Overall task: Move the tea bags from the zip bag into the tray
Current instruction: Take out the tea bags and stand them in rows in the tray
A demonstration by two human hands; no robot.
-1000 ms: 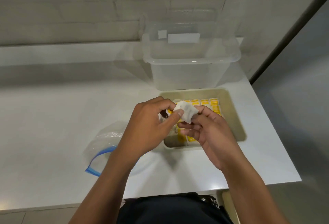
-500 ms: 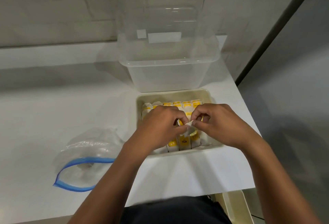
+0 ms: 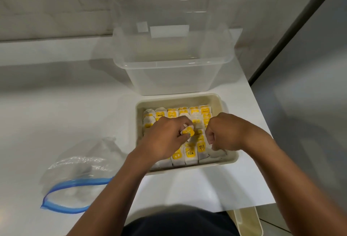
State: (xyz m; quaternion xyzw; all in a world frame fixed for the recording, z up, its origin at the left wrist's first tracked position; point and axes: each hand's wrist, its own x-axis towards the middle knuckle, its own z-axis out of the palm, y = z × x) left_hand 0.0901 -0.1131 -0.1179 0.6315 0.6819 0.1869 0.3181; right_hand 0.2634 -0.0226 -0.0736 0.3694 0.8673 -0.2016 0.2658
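A beige tray sits on the white table, packed with rows of white tea bags with yellow tags. My left hand is low over the tray's middle and pinches one tea bag by its yellow tag. My right hand hovers over the tray's right side with fingers curled into a fist; nothing shows in it. The clear zip bag with a blue zip strip lies open on the table to the left of the tray, partly behind my left forearm.
A large clear plastic bin stands right behind the tray, against the wall. The table's right edge runs close beside the tray. A beige container shows below the table's front right corner.
Both hands pinched one tea bag above the tray, then dropped into it. My right hand has let go and drawn off to the right; my left still holds the bag.
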